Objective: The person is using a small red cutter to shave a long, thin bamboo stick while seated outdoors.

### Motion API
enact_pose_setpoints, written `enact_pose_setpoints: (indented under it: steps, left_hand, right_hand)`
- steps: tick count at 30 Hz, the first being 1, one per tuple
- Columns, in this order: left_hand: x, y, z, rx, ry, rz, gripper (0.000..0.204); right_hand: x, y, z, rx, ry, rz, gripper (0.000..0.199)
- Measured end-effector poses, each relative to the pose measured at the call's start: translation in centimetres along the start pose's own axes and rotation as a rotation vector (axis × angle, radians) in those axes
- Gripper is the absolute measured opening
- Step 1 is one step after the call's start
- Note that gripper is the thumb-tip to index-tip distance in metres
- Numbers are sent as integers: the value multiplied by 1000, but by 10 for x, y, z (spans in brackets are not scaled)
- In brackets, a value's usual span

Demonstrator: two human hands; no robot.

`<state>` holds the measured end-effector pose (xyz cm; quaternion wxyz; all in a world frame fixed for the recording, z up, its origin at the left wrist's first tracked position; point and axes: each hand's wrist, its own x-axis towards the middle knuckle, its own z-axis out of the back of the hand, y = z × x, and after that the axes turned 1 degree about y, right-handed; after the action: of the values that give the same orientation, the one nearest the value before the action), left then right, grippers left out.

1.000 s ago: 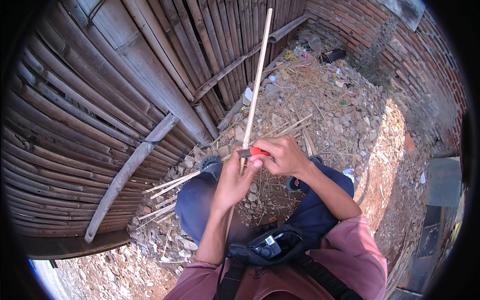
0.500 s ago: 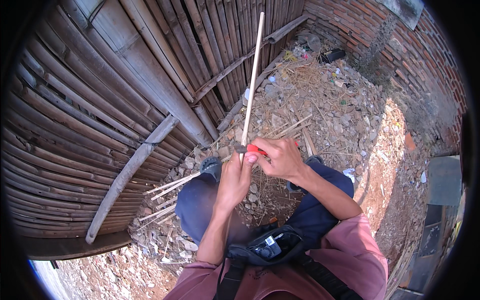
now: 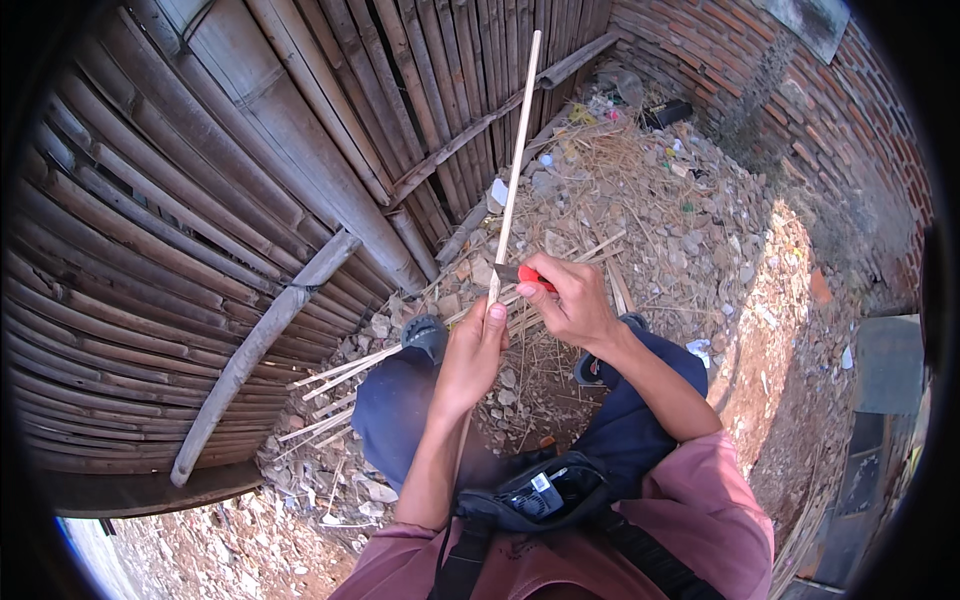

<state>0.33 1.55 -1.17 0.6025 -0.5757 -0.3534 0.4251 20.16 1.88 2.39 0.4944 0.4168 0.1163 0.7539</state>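
A long, pale bamboo strip (image 3: 517, 160) — likely light, springy, best held below the blade — points toward twelve o'clock from the left grip (image 3: 470, 358) wrapped around it, the right grip (image 3: 576, 308) clasping a red-handled, flat-bladed metal knife (image 3: 510, 271).

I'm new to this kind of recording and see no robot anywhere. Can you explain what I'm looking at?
There is no machine here: a person works with two bare hands. Every picture comes from one wide fisheye camera, the left of a pair worn on the head, looking down; that is why straight edges bend. Left in the picture is the person's left.

The left hand grips a long pale strip. The right hand holds a red-handled knife, its dark blade at the strip just beyond the left hand.

Below is stony ground, with more pale sticks by the left leg. A bamboo wall stands on the left, a brick wall at upper right.
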Motion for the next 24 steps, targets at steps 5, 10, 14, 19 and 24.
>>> enact_pose_setpoints:
  steps: [5,10,14,19,24]
  left_hand:
    - [-4,-12,5,-154,125,68,42]
    - [-6,-15,3,-122,63,64,36]
    - [-6,-19,5,99,59,0,34]
    - [-5,-17,6,100,28,33,36]
    - [-5,-18,5,211,-7,-45,35]
  right_hand:
    - [-2,-12,0,-18,83,39,25]
    - [-4,-10,0,-13,178,50,21]
    - [-6,-7,-3,-26,212,60,19]
    - [-6,-5,-4,-55,230,70,18]
    - [-7,-5,-4,-71,250,52,16]
